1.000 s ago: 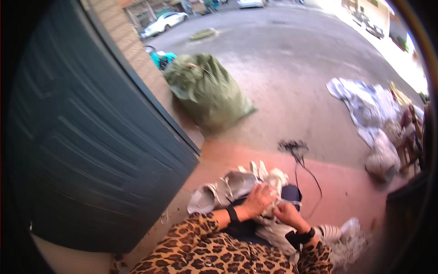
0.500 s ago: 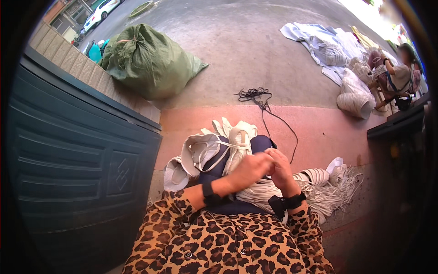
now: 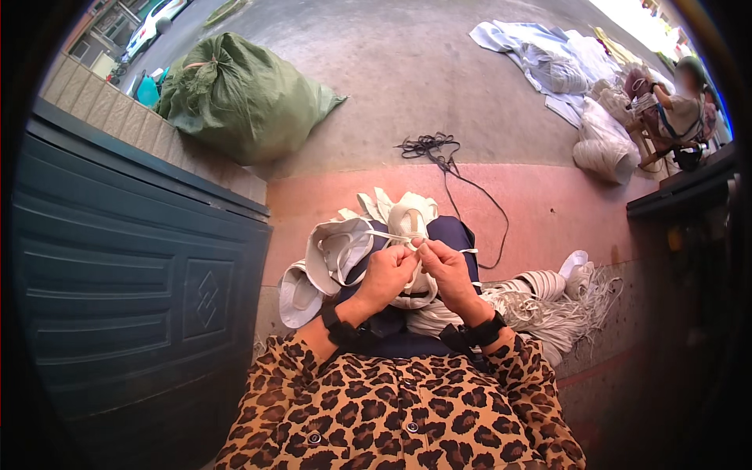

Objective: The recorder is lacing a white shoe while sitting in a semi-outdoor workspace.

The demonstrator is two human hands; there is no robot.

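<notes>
Grey ground spreads wide outside and meets a pinkish floor strip nearer to us, which looks flat and firm. At the left stands a dark blue-green door with raised panels, and past it sits a full green sack, tied at its top. Far to the right, white cloths lie in a loose heap, close to a seated person. Nearer, by the right side of the lap, rests a tangle of pale strips; ahead lies a thin black cord. On the dark trousers is the pale fabric bundle, beside rounded white pieces. I judge it light, soft and not fragile, better held by its thick body than by loose ends. Just over it, the left hand is closed, the right hand pinches, and together they grip a thin pale strip; who bears which end, I cannot tell. It seems limp, perhaps slightly slippery, so a close pinch suits it.
</notes>
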